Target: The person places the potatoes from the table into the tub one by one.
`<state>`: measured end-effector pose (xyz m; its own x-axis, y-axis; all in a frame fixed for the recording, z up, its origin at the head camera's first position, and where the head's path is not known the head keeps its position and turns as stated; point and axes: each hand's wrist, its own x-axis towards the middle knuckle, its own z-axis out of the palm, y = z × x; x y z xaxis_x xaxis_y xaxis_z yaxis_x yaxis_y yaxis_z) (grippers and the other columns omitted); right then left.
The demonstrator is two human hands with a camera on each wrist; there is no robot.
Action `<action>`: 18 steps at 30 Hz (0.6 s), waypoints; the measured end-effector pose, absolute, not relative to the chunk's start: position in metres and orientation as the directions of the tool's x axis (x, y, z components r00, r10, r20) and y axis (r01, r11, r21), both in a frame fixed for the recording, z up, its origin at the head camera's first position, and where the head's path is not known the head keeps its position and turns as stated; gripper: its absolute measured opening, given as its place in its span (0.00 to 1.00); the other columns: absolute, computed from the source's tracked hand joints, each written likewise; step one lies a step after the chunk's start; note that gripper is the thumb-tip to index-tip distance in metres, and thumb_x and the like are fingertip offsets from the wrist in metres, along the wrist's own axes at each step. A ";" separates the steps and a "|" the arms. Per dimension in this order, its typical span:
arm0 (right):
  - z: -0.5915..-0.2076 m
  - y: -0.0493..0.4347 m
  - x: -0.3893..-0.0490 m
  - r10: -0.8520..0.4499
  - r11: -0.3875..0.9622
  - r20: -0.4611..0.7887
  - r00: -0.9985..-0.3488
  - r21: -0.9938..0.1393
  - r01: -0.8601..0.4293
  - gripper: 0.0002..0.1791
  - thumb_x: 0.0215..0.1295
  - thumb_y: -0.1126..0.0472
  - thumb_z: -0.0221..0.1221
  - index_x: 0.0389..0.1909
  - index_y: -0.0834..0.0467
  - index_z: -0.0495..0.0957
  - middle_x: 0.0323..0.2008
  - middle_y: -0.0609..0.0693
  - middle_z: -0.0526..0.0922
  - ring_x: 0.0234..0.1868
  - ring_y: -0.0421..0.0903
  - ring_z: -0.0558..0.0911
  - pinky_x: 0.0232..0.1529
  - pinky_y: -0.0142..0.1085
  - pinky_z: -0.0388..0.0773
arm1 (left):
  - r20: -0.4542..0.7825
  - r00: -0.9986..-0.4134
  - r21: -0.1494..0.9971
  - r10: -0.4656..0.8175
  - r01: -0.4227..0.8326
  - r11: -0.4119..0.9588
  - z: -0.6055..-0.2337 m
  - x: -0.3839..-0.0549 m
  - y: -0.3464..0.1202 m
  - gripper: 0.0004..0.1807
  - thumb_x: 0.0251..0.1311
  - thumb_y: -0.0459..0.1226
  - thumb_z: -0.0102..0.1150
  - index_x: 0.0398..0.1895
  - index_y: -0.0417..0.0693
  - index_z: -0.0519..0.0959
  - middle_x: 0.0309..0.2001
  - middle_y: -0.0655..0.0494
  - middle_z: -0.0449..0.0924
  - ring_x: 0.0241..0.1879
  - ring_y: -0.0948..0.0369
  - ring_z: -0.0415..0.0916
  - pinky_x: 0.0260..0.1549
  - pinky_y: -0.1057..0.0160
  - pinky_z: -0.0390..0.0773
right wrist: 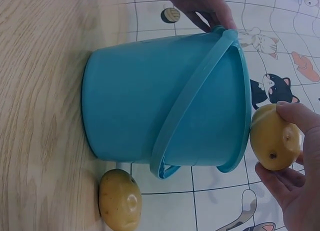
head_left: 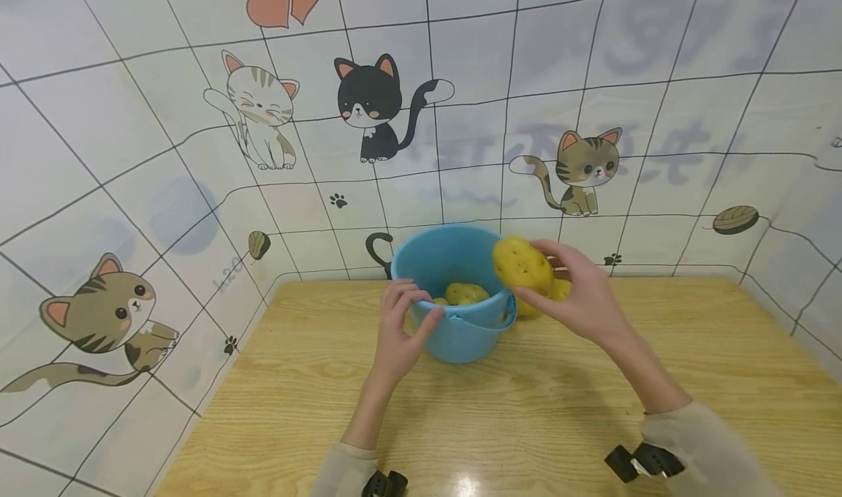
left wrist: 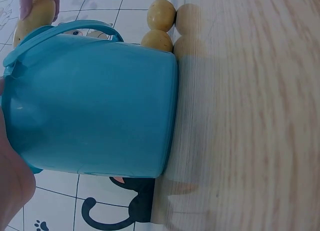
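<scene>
A blue bucket (head_left: 463,336) stands upright on the wooden table, its handle hanging down on the near right side. Inside it lie potatoes (head_left: 466,293), partly hidden by the wall. My left hand (head_left: 399,336) grips the bucket's near left rim, thumb outside and fingers over the edge. In my right hand (head_left: 582,292) a yellow potato (head_left: 522,264) is held between thumb and fingers, right at the bucket's right rim. The right wrist view shows this potato (right wrist: 275,137) at rim height, overlapping the edge of the opening.
Beside the bucket on the right, more potatoes sit on the table, partly behind my right hand; the left wrist view shows two potatoes (left wrist: 161,15) there. The wooden table (head_left: 296,409) meets a tiled-pattern wall (head_left: 460,190) with cat drawings close behind the bucket.
</scene>
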<state>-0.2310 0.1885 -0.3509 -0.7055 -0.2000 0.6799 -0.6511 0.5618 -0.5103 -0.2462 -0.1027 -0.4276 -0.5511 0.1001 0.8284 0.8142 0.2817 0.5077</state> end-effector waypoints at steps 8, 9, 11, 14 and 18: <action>-0.346 0.177 -0.240 -0.220 0.516 0.693 -0.687 -0.515 -0.685 0.39 0.48 0.66 0.78 0.63 0.62 0.74 0.55 0.56 0.81 0.47 0.52 0.83 0.45 0.20 0.76 | 0.827 -0.554 0.510 0.090 0.809 0.294 -0.424 -0.244 -0.100 0.09 0.57 0.29 0.69 0.39 0.45 0.79 0.46 0.48 0.75 0.59 0.44 0.65 0.63 0.43 0.60; -0.345 0.176 -0.241 -0.221 0.513 0.695 -0.684 -0.514 -0.688 0.39 0.47 0.66 0.78 0.63 0.62 0.74 0.55 0.56 0.81 0.47 0.52 0.83 0.45 0.21 0.76 | 0.828 -0.553 0.509 0.088 0.809 0.294 -0.422 -0.243 -0.099 0.10 0.56 0.28 0.69 0.39 0.44 0.79 0.45 0.46 0.75 0.59 0.43 0.65 0.63 0.43 0.60; -0.345 0.173 -0.244 -0.226 0.510 0.698 -0.680 -0.510 -0.693 0.39 0.48 0.66 0.78 0.63 0.62 0.74 0.55 0.56 0.81 0.48 0.53 0.83 0.45 0.26 0.79 | 0.830 -0.551 0.508 0.084 0.809 0.295 -0.416 -0.237 -0.097 0.10 0.55 0.26 0.69 0.38 0.41 0.79 0.44 0.44 0.74 0.58 0.40 0.65 0.62 0.42 0.60; -0.345 0.170 -0.248 -0.234 0.507 0.695 -0.680 -0.510 -0.695 0.39 0.49 0.65 0.78 0.63 0.61 0.74 0.55 0.56 0.81 0.48 0.53 0.83 0.46 0.37 0.83 | 0.833 -0.548 0.505 0.082 0.812 0.292 -0.402 -0.226 -0.093 0.10 0.53 0.23 0.68 0.36 0.37 0.78 0.42 0.41 0.74 0.56 0.36 0.65 0.62 0.42 0.61; -0.343 0.166 -0.250 -0.245 0.486 0.689 -0.683 -0.522 -0.701 0.38 0.50 0.65 0.77 0.64 0.62 0.73 0.55 0.57 0.81 0.49 0.55 0.83 0.45 0.49 0.84 | 0.832 -0.548 0.505 0.087 0.813 0.291 -0.392 -0.219 -0.092 0.10 0.53 0.21 0.67 0.36 0.36 0.77 0.42 0.40 0.73 0.55 0.36 0.65 0.61 0.43 0.61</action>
<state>-0.2500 0.1663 -0.3433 -0.6825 -0.2446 0.6887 -0.7009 0.4862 -0.5219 -0.2192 -0.0915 -0.3923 -0.5482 0.0871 0.8318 0.8126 0.2906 0.5052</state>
